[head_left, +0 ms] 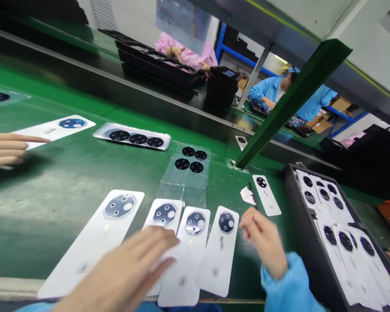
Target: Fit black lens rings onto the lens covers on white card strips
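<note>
Four white phone back panels lie in front of me, each with a dark octagonal camera disc at its top: a left panel (pixel 99 234), a second panel (pixel 149 216), a third panel (pixel 186 268) and a right panel (pixel 216 264). My left hand (pixel 133 264) hovers over the second panel, covering part of it, with fingers stretched out and seemingly nothing in them. Beside the right panel's upper end, my right hand (pixel 263 238) has its fingers curled together. Whatever they hold, if anything, is hidden.
Loose black discs (pixel 188 164) rest on a clear film (pixel 185 186); a stack of clear-wrapped discs (pixel 133 136) is left of it. A black tray (pixel 307 225) holds several panels. A green post (pixel 289 108) rises ahead. Another person's hand (pixel 4 149) touches a panel at left.
</note>
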Demonstrator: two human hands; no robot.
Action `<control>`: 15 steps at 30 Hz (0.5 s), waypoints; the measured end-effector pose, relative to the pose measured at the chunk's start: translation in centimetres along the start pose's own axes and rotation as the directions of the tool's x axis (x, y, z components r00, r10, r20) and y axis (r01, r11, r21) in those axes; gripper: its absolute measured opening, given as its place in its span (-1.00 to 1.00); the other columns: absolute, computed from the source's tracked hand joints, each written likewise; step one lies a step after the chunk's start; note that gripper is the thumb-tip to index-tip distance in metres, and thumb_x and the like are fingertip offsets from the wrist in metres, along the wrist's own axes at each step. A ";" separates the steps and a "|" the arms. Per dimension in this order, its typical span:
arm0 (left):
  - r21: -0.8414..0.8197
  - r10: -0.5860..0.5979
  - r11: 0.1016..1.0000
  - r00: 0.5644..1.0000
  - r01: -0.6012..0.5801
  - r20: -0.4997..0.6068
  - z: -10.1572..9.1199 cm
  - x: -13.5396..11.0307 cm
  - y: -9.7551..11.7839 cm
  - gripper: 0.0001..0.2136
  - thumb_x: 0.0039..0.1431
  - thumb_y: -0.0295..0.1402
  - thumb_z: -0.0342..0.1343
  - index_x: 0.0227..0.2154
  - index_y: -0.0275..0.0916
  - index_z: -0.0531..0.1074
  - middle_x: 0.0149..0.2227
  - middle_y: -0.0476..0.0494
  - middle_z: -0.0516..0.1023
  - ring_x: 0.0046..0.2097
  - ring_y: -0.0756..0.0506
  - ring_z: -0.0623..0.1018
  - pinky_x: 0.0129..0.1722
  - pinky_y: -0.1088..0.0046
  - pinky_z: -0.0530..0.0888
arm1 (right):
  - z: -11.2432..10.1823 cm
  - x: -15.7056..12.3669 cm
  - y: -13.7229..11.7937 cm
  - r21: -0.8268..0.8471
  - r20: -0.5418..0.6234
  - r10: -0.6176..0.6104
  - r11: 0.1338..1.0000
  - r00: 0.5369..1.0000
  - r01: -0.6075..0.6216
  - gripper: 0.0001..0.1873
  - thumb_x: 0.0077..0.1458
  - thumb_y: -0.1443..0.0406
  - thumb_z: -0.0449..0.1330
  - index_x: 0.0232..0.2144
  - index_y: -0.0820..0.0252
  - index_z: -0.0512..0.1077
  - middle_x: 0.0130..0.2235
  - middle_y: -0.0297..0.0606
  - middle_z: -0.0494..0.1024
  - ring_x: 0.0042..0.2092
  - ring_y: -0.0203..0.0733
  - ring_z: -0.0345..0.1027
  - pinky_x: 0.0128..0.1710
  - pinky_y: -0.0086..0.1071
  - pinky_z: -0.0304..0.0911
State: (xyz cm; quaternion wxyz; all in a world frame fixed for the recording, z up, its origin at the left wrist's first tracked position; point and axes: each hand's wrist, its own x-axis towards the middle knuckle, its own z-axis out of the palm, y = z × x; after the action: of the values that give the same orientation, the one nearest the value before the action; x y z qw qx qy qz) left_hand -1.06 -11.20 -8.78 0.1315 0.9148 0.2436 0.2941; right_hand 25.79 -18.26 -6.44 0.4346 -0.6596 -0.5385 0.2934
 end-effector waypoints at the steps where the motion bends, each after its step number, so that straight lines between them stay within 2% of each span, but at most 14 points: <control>1: -0.011 0.016 1.000 1.000 -0.016 0.008 0.9 0.8 1.8 -0.77 0.29 -0.26 -0.11 -0.09 -0.18 0.35 -0.18 -0.06 0.53 -0.15 -0.07 0.50 -0.18 0.50 0.44 | 0.9 -1.4 0.3 0.068 0.013 -0.008 0.998 1.000 0.007 -0.65 0.15 0.14 0.09 -0.60 0.19 0.31 -0.60 -0.43 0.25 -0.56 -0.38 0.13 -0.57 -0.48 0.07; 2: -0.026 0.040 0.999 0.999 -0.039 0.002 1.9 1.6 3.4 -0.74 0.31 -0.25 -0.14 -0.08 -0.20 0.34 -0.19 -0.09 0.53 -0.17 -0.07 0.50 -0.21 0.48 0.45 | 1.8 -2.8 0.6 0.129 0.017 -0.016 0.992 1.000 0.014 -0.65 0.11 0.12 0.13 -0.60 0.20 0.33 -0.58 -0.41 0.29 -0.56 -0.38 0.12 -0.58 -0.48 0.06; 4: -0.077 0.079 0.994 0.997 -0.078 0.009 3.8 2.8 5.7 -0.78 0.33 -0.31 -0.18 -0.18 -0.21 0.36 -0.29 -0.09 0.52 -0.27 -0.05 0.50 -0.31 0.48 0.46 | 3.5 -4.9 1.5 0.206 -0.022 -0.007 0.979 1.000 0.012 -0.63 0.11 0.10 0.14 -0.62 0.19 0.35 -0.61 -0.42 0.29 -0.58 -0.39 0.09 -0.60 -0.49 0.03; 7: -0.097 0.124 0.988 0.992 -0.123 0.001 5.7 3.6 7.3 -0.76 0.32 -0.47 -0.23 -0.32 -0.22 0.35 -0.44 -0.06 0.44 -0.38 -0.03 0.45 -0.35 0.46 0.44 | 5.0 -6.9 2.7 0.170 -0.140 -0.057 0.982 0.989 0.081 -0.62 0.15 0.15 0.11 -0.64 0.19 0.33 -0.60 -0.39 0.28 -0.57 -0.35 0.13 -0.58 -0.47 0.05; 10: -0.045 0.142 0.989 0.990 -0.142 0.008 6.2 3.6 7.9 -0.72 0.30 -0.52 -0.25 -0.39 -0.23 0.34 -0.47 -0.06 0.41 -0.39 -0.04 0.43 -0.36 0.44 0.42 | 5.0 -7.7 3.7 -0.008 -0.237 -0.240 0.970 0.941 0.245 -0.64 0.19 0.24 0.04 -0.62 0.19 0.35 -0.58 -0.33 0.26 -0.55 -0.32 0.14 -0.57 -0.43 0.05; 12: -0.023 0.166 0.986 0.986 -0.165 0.033 6.0 3.7 8.1 -0.69 0.30 -0.52 -0.28 -0.45 -0.23 0.33 -0.50 -0.06 0.39 -0.43 -0.05 0.40 -0.44 0.43 0.38 | 4.5 -7.8 4.2 -0.120 -0.226 -0.351 0.936 0.909 0.331 -0.63 0.22 0.24 0.01 -0.61 0.19 0.36 -0.58 -0.32 0.24 -0.56 -0.31 0.10 -0.59 -0.41 0.01; 15: -0.078 0.137 0.988 0.987 -0.130 0.090 5.6 4.2 8.3 -0.68 0.30 -0.49 -0.27 -0.51 -0.21 0.29 -0.51 -0.06 0.39 -0.48 -0.05 0.38 -0.55 0.44 0.31 | 3.6 -7.6 4.5 -0.142 -0.170 -0.367 0.928 0.915 0.345 -0.56 0.23 0.11 -0.06 -0.55 0.18 0.40 -0.56 -0.29 0.25 -0.55 -0.30 0.11 -0.58 -0.40 0.03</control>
State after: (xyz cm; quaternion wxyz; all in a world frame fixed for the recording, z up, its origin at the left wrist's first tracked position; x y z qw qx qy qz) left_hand 8.35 -16.56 -8.08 0.1557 0.9366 0.1647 0.2671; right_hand 22.94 -24.85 -12.70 0.4946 -0.5984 -0.6199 0.1140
